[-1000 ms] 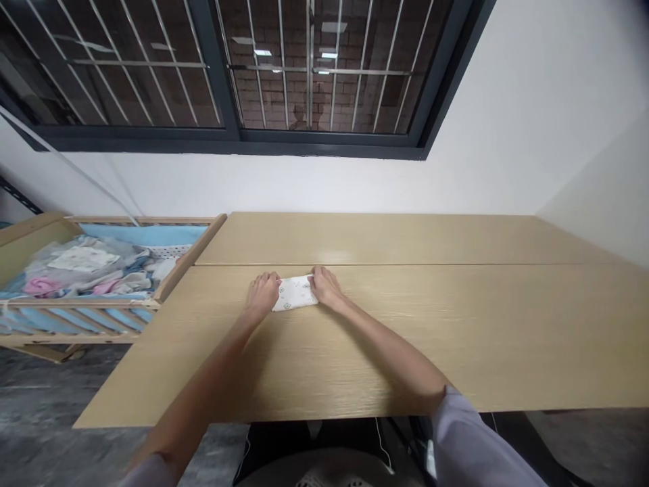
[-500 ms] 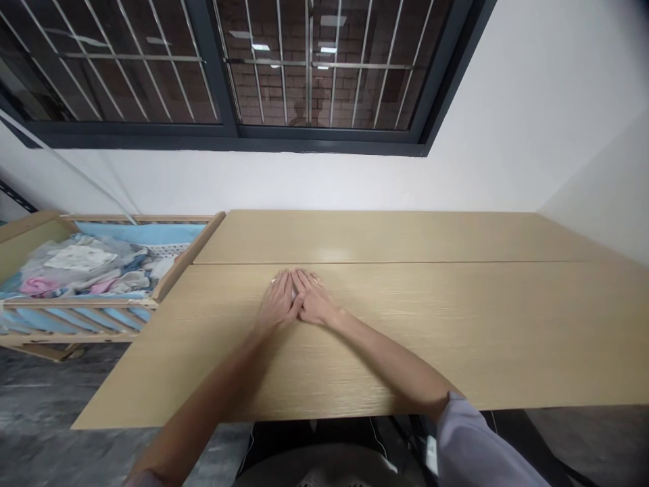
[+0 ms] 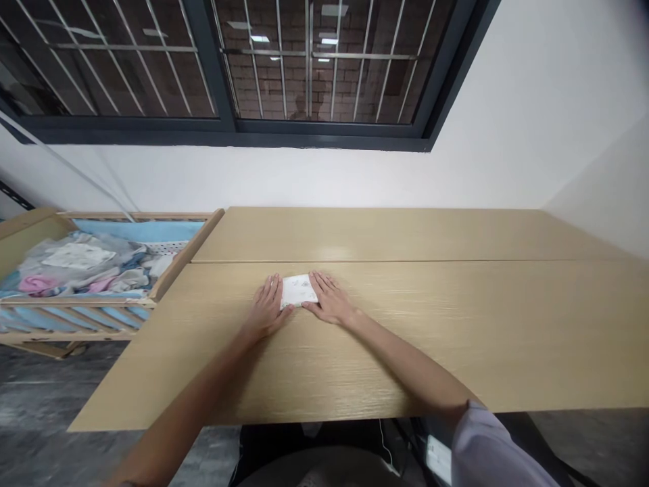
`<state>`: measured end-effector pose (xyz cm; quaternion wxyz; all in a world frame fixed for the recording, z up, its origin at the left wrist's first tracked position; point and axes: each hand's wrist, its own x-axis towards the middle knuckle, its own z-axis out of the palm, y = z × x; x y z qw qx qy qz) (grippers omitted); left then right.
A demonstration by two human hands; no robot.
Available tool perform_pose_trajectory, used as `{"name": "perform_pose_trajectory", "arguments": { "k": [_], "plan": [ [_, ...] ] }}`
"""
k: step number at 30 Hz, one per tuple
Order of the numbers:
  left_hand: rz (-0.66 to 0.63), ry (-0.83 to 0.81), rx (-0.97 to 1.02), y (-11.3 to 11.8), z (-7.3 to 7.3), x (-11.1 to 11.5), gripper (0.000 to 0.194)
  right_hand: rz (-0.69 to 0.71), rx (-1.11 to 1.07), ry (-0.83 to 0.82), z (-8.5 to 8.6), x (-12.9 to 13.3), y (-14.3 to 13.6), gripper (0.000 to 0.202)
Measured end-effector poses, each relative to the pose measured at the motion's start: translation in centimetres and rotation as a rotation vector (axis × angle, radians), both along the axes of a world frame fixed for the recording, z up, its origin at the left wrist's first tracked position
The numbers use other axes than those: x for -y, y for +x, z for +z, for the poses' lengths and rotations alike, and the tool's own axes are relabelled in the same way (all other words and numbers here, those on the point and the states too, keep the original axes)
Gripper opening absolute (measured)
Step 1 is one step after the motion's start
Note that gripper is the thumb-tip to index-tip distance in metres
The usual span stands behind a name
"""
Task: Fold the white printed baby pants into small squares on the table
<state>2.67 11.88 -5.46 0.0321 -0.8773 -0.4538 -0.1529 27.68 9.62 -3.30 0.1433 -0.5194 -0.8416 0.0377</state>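
Observation:
A small white folded cloth with faint printed marks lies flat on the pale wooden table. My left hand rests at its left edge, fingers stretched forward and thumb along the near corner. At the opposite edge lies my right hand, its fingers extended and its thumb touching the near right corner. Both palms face down, and part of each side of the cloth may be covered by the fingers.
To the left stands a wooden crib with blue lining, holding a heap of clothes and clear plastic. A seam runs across the table's far part. Behind it are a white wall and a barred window.
My hands were close together over the cloth, hiding nearly all of it. They have slid apart to its left and right edges, and the cloth now shows between them.

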Motion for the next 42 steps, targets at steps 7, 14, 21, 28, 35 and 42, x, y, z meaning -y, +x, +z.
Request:
{"name": "perform_pose_trajectory", "arguments": {
  "k": [7,14,21,28,35,42],
  "plan": [
    [-0.024,0.048,0.011,0.3,2.6,1.7,0.072,0.087,-0.05,0.029,2.4,0.3,0.7,0.086],
    [-0.049,-0.059,0.008,0.2,3.1,1.3,0.046,0.18,-0.044,-0.001,2.5,0.7,1.3,0.051],
    [-0.001,-0.084,0.07,1.0,3.5,0.1,0.049,0.093,-0.092,0.09,1.0,0.5,-0.3,0.039],
    [0.181,-0.115,0.268,2.8,7.3,2.6,0.028,0.047,-0.395,0.009,6.4,-1.6,0.5,0.036],
    [0.29,-0.518,0.498,3.5,8.0,3.1,0.036,0.124,-0.577,-0.532,9.1,-8.0,1.6,0.059],
    [0.442,-0.506,0.368,5.0,5.0,2.3,0.017,0.091,-0.467,-0.598,3.5,-11.6,-0.4,0.041]
  ]
}}
